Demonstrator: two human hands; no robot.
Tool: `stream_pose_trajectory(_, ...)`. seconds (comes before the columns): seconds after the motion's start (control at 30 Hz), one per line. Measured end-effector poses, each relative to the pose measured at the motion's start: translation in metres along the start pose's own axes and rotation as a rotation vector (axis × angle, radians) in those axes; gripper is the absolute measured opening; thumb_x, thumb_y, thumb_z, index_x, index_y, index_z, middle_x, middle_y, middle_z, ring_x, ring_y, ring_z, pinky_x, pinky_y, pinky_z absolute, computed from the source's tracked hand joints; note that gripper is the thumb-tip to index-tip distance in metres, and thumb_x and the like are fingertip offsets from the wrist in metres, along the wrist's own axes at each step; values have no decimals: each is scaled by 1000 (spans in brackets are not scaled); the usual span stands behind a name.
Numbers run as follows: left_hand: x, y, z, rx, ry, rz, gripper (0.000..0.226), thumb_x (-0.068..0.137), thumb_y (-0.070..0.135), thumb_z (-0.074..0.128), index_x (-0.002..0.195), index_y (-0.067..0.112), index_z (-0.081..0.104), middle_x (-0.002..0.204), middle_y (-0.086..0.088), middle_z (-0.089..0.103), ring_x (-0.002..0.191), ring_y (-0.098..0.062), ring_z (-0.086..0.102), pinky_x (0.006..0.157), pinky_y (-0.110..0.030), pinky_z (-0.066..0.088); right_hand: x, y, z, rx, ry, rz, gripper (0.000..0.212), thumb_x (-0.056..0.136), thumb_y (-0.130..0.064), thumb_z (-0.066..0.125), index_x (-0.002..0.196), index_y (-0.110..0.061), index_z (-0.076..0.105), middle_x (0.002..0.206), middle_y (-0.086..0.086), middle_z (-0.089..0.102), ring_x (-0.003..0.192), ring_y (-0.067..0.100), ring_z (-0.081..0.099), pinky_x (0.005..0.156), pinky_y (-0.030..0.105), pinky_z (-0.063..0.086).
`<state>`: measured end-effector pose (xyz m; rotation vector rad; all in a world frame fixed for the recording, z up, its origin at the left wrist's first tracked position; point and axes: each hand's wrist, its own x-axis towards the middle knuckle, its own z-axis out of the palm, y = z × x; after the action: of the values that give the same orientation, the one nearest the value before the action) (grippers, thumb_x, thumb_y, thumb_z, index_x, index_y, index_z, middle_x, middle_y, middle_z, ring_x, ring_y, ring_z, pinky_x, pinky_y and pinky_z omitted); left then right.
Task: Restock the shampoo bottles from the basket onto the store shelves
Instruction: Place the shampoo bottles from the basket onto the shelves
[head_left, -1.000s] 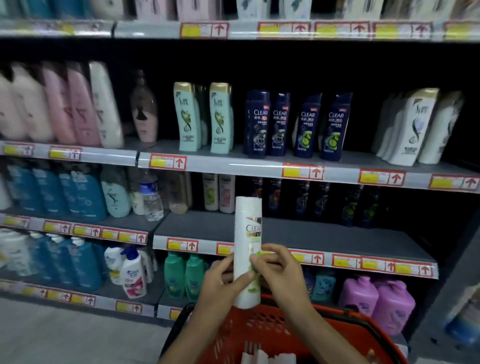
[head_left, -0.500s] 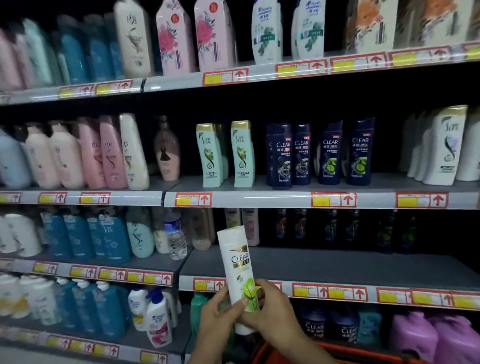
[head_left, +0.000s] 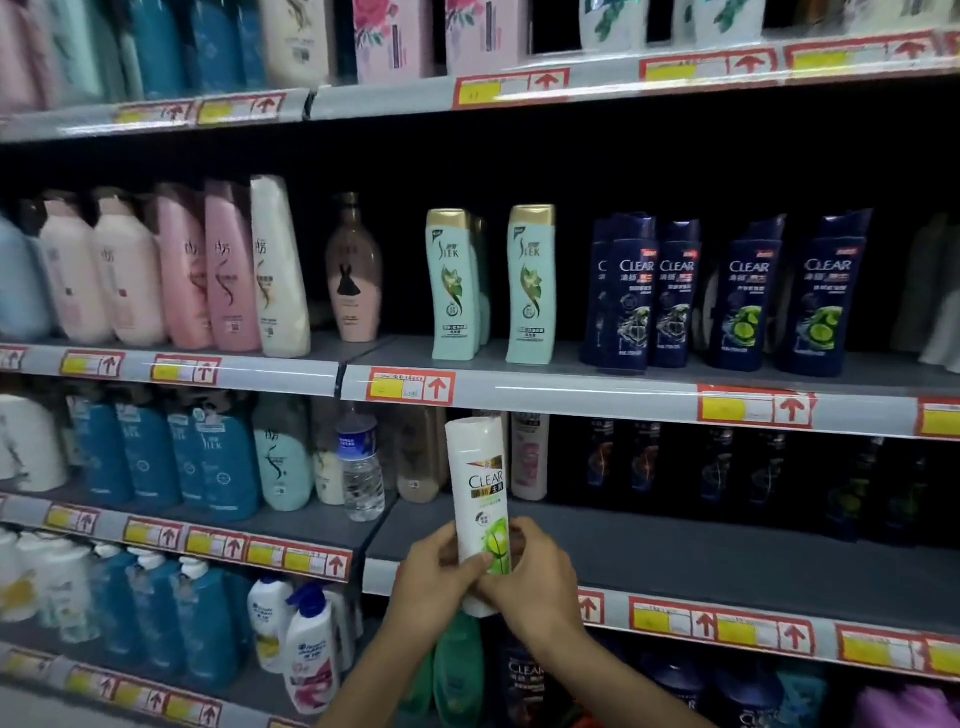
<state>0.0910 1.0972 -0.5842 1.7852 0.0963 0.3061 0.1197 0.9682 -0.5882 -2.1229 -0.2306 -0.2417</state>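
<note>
A white CLEAR shampoo bottle (head_left: 480, 499) with a green label stands upright in front of the shelves, held at its lower half. My left hand (head_left: 434, 584) grips it from the left and my right hand (head_left: 535, 582) grips it from the right. The bottle's top reaches the price rail of the shelf (head_left: 597, 402) that carries dark blue CLEAR bottles (head_left: 634, 296). Behind the bottle lies a grey shelf (head_left: 675, 561) with dark bottles (head_left: 727, 467) far back. The basket is out of view.
Mint green bottles (head_left: 530, 286) stand left of the blue CLEAR ones. Pink and cream bottles (head_left: 228, 270) fill the left bay, with blue bottles (head_left: 208, 457) and a water bottle (head_left: 361, 462) below. Green bottles (head_left: 457, 670) stand on the lowest shelf under my hands.
The view has tilted up and moved closer to the shelves; the red basket has dropped out of sight. Both hands have raised the white bottle toward the middle shelves.
</note>
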Motion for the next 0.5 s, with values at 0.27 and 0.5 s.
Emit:
stream_pose_trajectory(0.27, 80, -24, -2, 10, 134, 27, 44, 87, 13, 79, 127, 31, 69, 81, 2, 77, 72, -15, 74, 67, -35, 61, 67, 11, 48, 64, 157, -69, 42, 75, -29, 81, 109, -38, 58, 106, -13, 69, 93, 9, 67, 80, 35, 59)
stream_pose_trajectory(0.5, 138, -43, 26, -157, 228, -22, 55, 92, 10, 75, 144, 18, 59, 109, -6, 76, 97, -21, 73, 90, -45, 61, 122, 31, 69, 8, 278, -44, 27, 83, -25, 79, 100, -21, 58, 99, 2, 66, 90, 20, 64, 72, 34, 53)
